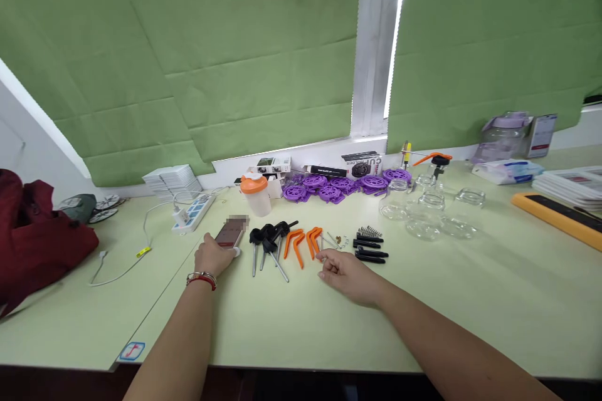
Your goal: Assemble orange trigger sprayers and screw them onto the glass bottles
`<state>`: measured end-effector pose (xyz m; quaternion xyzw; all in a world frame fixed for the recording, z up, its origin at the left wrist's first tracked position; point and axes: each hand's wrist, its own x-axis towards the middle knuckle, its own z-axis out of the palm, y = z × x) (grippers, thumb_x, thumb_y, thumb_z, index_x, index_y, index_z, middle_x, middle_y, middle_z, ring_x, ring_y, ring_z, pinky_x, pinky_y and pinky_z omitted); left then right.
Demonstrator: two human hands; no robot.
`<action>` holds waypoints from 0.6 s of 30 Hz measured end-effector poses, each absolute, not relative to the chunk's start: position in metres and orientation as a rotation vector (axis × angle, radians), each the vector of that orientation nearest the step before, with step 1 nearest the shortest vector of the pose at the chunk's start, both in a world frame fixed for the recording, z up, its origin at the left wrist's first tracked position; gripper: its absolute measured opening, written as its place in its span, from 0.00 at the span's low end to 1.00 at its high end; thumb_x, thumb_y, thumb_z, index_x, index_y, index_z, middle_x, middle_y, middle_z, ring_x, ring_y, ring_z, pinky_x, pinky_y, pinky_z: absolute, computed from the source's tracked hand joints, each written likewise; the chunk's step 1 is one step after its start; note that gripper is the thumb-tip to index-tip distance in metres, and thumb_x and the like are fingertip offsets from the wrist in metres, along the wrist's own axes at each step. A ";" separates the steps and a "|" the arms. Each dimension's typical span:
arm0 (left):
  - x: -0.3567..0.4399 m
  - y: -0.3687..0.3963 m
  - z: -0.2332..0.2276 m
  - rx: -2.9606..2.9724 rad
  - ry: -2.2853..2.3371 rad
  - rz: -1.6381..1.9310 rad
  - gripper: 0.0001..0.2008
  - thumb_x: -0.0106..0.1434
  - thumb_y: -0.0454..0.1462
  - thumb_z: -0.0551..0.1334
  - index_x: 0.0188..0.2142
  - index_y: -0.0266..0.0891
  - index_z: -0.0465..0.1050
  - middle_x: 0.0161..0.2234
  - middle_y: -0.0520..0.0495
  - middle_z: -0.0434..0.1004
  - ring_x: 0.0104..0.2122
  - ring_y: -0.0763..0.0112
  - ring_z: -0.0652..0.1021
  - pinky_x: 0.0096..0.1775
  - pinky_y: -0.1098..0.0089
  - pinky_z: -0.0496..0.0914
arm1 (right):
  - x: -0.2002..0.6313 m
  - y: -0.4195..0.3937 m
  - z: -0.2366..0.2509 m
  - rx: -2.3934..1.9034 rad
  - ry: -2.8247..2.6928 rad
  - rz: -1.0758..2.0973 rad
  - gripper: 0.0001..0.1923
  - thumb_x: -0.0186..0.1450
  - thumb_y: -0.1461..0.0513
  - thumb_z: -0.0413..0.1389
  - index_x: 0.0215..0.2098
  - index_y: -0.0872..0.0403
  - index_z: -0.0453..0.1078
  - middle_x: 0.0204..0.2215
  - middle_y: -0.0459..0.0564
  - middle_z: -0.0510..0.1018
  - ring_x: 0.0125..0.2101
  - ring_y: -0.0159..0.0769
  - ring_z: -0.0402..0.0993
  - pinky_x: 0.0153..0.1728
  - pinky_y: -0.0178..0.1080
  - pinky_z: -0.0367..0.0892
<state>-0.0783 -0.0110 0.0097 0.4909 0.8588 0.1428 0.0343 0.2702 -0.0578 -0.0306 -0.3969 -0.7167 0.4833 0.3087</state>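
Note:
My left hand (214,256) rests on the table with its fingers on the near end of a phone (230,235) that lies flat. My right hand (345,272) lies on the table, fingers loosely curled, its fingertips touching a small thin metal part beside the orange plastic levers (303,242). Between the hands lie black pump heads with metal tubes (268,243). Just beyond my right hand are small screws and springs (339,240) and black plastic nozzles (369,249). Whether the right fingers pinch the small part is unclear.
An orange-lidded shaker bottle (256,195), purple plastic discs (343,185), clear glass jars (426,210) and a boxed item stand further back. A power strip (192,213) with cable lies left, a red bag (32,235) far left, stacked booklets and an orange-edged board (559,216) right.

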 end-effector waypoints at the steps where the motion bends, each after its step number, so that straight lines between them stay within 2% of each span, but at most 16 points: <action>1: -0.079 -0.011 0.009 1.517 2.632 0.464 0.41 0.47 0.51 0.62 0.55 0.30 0.54 0.48 0.28 0.70 0.49 0.44 0.72 0.40 0.59 0.70 | 0.270 -0.058 -0.030 -1.055 -1.896 1.273 0.19 0.63 0.54 0.53 0.50 0.51 0.64 0.29 0.45 0.69 0.28 0.33 0.64 0.30 0.36 0.60; 6: -0.081 -0.010 0.007 1.535 2.610 0.588 0.49 0.48 0.51 0.61 0.62 0.30 0.42 0.49 0.29 0.71 0.47 0.44 0.74 0.40 0.58 0.70 | 0.270 -0.058 -0.029 -1.065 -1.897 1.277 0.19 0.62 0.54 0.54 0.49 0.51 0.64 0.30 0.46 0.69 0.28 0.33 0.64 0.30 0.36 0.61; 18: -0.073 -0.020 0.014 1.436 2.655 0.760 0.51 0.46 0.51 0.63 0.62 0.30 0.41 0.44 0.32 0.74 0.44 0.44 0.76 0.40 0.57 0.71 | 0.271 -0.058 -0.028 -1.061 -1.892 1.273 0.19 0.62 0.54 0.54 0.49 0.50 0.65 0.31 0.46 0.69 0.29 0.33 0.65 0.30 0.36 0.61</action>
